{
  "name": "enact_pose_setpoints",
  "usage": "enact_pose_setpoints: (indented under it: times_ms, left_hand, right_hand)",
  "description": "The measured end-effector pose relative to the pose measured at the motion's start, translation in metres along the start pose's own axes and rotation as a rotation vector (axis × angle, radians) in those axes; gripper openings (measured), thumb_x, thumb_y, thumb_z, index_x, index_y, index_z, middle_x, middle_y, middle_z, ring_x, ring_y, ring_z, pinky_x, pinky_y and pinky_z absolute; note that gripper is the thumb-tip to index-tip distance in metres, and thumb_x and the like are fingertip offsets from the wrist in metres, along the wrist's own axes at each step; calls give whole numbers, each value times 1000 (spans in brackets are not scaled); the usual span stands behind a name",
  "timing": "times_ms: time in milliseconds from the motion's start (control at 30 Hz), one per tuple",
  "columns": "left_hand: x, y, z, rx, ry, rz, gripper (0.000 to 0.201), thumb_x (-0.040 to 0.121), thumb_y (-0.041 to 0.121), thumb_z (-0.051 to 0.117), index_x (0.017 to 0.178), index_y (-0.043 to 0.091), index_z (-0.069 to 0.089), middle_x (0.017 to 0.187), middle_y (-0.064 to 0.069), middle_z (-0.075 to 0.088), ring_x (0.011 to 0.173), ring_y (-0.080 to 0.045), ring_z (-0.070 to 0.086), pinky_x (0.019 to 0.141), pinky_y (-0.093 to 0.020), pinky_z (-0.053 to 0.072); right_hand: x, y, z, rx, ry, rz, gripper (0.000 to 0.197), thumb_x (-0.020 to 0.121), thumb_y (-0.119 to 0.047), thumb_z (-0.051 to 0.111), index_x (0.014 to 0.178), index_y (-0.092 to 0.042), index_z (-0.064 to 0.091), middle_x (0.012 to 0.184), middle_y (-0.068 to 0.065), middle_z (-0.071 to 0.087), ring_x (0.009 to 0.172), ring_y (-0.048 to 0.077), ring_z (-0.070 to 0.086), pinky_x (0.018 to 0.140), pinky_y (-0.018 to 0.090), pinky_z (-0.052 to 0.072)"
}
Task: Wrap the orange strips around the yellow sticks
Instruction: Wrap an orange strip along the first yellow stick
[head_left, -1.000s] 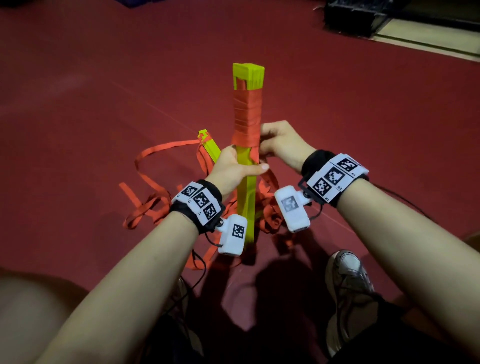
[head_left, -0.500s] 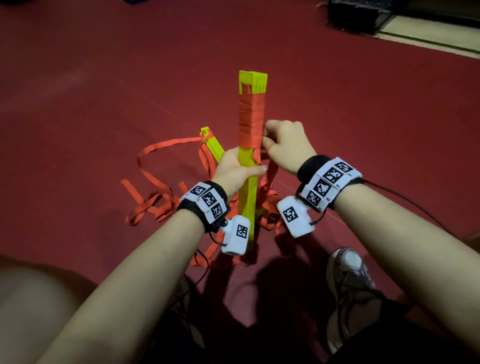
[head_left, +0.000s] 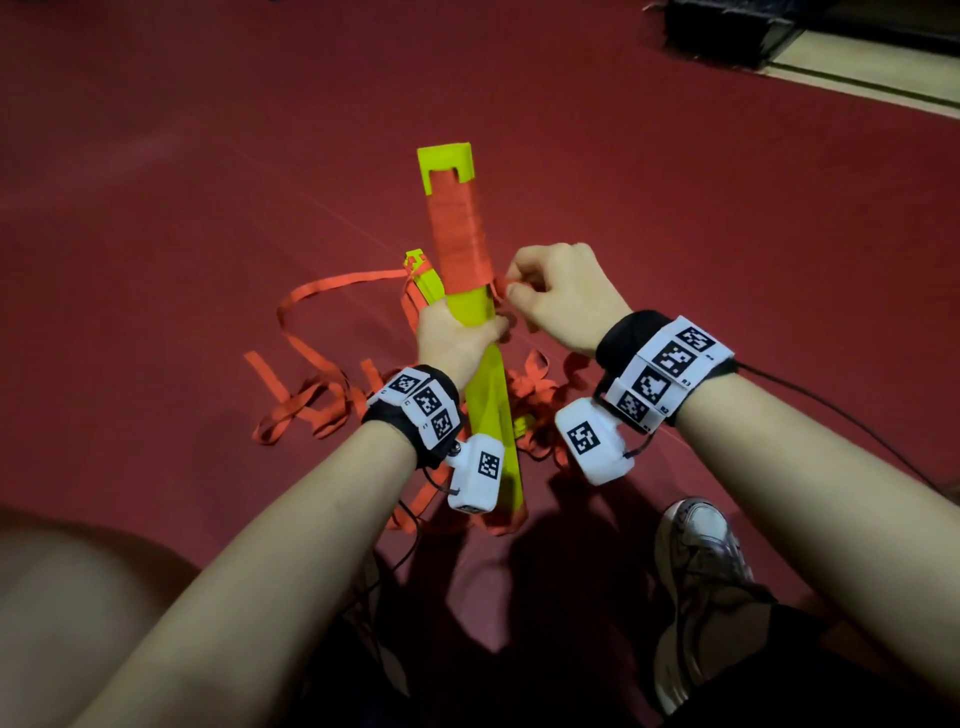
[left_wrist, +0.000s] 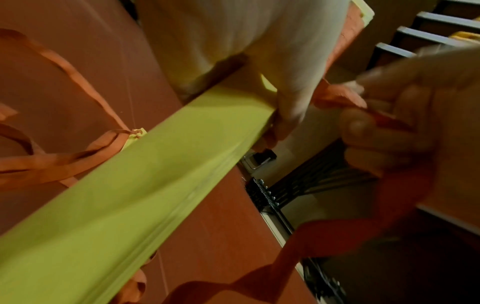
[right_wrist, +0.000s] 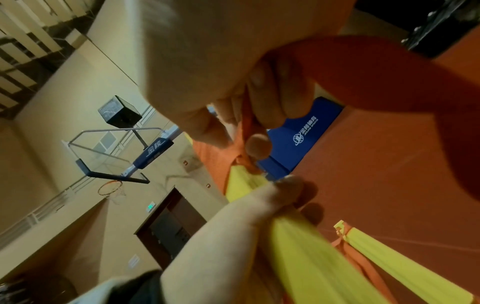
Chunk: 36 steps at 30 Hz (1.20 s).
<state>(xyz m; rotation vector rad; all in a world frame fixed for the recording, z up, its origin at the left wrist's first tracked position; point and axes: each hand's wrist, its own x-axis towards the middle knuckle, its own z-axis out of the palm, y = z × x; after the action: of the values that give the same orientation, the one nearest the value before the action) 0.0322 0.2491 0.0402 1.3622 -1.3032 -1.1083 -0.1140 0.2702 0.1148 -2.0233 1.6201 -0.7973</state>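
Note:
A bundle of yellow sticks (head_left: 488, 395) (left_wrist: 145, 195) (right_wrist: 306, 255) stands upright on the red floor, its upper part bound in orange strip wraps (head_left: 460, 234). My left hand (head_left: 457, 338) (right_wrist: 233, 222) grips the bundle just below the wrapping. My right hand (head_left: 561, 296) (left_wrist: 405, 127) pinches the orange strip (head_left: 501, 288) (left_wrist: 337, 98) (right_wrist: 246, 133) right beside the bundle's right edge. A second yellow stick (head_left: 423, 280) (right_wrist: 405, 261) leans behind the left hand, with strips tied to it.
Loose orange strips (head_left: 301, 400) lie tangled on the red floor (head_left: 208, 182) to the left and around the bundle's foot. A shoe (head_left: 696, 561) is at lower right. A dark frame (head_left: 727, 26) stands at the far right. A basketball hoop (right_wrist: 109, 189) shows in the right wrist view.
The bundle has turned, so its broad face shows and its top leans left. My right hand has come round from behind to the bundle's right edge with the strip. The left hand keeps its grip.

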Motion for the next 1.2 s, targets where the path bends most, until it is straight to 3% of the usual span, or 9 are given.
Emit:
enact_pose_setpoints:
  times_ms: [133,267,333,500,667,900,1000,1100,1200]
  left_hand:
    - [-13,6,7,310,127,32,6,79,11,73,79,11,67,70,-4,63,75,-34,62,61,-30,37]
    - [-16,4,13,388,120,66,52,87,18,65,136,11,53,105,-21,70,103,-44,63,77,-37,45]
    - [-17,2,15,419,38,109,65,86,26,71,143,11,43,106,-19,71,103,-41,64,76,-37,47]
    - [-10,9,11,344,-314,32,63,77,7,70,133,6,42,105,-17,62,101,-35,62,89,-44,51]
    - [5,15,-5,159,-571,-16,36,91,-21,51,112,7,55,83,-1,61,70,-1,64,67,-16,50]
    - [0,9,-2,104,-424,78,42,79,-10,78,109,15,62,94,-3,68,84,-13,65,85,-23,55]
    - [-1,7,-2,218,-332,132,40,70,6,90,85,31,62,73,9,63,64,0,56,65,-19,49]
    - [-6,6,-3,282,-229,157,41,67,14,93,67,24,53,52,16,48,50,0,41,50,-13,33]
    - [-11,7,1,368,-159,190,44,65,22,92,69,16,49,57,10,46,54,-8,39,51,-26,32]
  right_hand:
    - [-3,-7,17,-121,71,70,47,77,-65,66,68,-22,50,68,5,62,69,29,58,66,38,48]
    - [-1,-6,22,-237,139,130,39,84,-53,70,77,-23,47,88,12,66,87,37,61,71,37,44]
    - [3,2,17,-243,147,152,33,84,-47,70,79,-24,48,92,14,67,93,40,62,73,37,44]
    - [6,23,5,-155,156,177,39,74,-51,70,62,-24,44,74,7,66,79,37,63,75,40,52]
    - [4,39,-8,-29,163,115,25,81,-31,79,69,-17,63,60,-1,69,60,16,64,75,36,53]
    - [2,30,0,-124,149,110,15,81,-27,64,69,-18,60,66,2,69,70,29,62,81,39,51]
    - [-2,20,7,-142,94,69,9,76,-28,54,72,-20,53,70,10,64,72,39,58,71,39,49]
    - [-5,17,7,-96,20,38,26,73,-45,56,80,-21,61,67,5,61,65,30,56,64,40,49]
    - [-4,19,5,-94,38,40,31,81,-49,69,82,-19,64,67,2,63,65,26,57,66,41,50]
